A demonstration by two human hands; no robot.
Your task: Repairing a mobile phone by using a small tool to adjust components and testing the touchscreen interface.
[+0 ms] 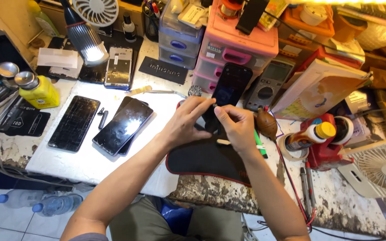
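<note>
Both of my hands hold a black smartphone [229, 87] upright above a black mat with red edging [206, 158]. My left hand [188, 120] grips the phone's lower left edge. My right hand [235, 127] pinches its lower right edge, thumb against the bottom. The phone's dark screen faces me and its upper half stands clear above my fingers.
Two more dark phones [122, 125] and a cracked screen panel [74, 122] lie on the white sheet at left. A yellow bottle [41, 91], a lamp [85, 42], pink and clear drawer units [237, 44], a multimeter [268, 85], a brown blower bulb [266, 125] and a small fan [382, 167] surround the mat.
</note>
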